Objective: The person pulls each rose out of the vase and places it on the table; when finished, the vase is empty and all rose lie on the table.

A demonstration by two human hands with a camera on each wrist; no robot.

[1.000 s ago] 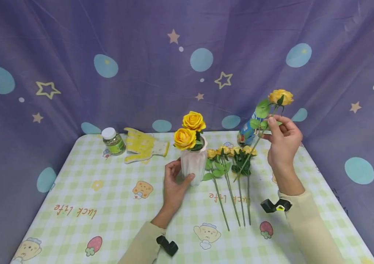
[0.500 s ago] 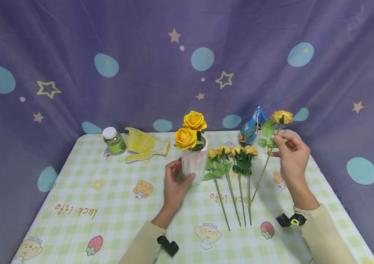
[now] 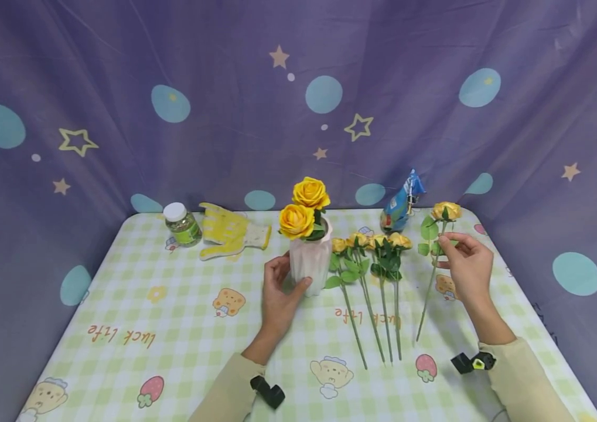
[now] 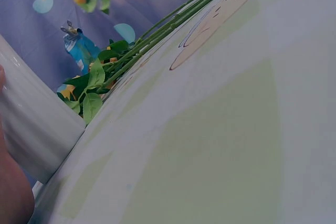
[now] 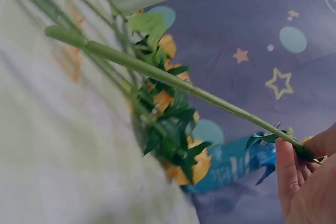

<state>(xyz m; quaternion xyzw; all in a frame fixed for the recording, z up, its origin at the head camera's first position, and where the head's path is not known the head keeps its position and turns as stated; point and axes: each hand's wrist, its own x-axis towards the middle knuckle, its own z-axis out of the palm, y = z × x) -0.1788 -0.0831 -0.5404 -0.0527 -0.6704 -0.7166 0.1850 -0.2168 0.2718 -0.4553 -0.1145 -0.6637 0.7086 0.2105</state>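
Right hand (image 3: 468,265) is pinching a yellow rose (image 3: 445,211) just below its leaves, the stem running down toward the surface (image 3: 171,328); the white vase (image 3: 310,261) is standing well to its left, gripped by the left hand (image 3: 279,290).

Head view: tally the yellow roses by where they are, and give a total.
Roses in the white vase: 2
Roses lying in the bunch on the table: 4
Rose in the right hand: 1
Total: 7
The bunch's heads crowd together, so 4 follows the heads visible.
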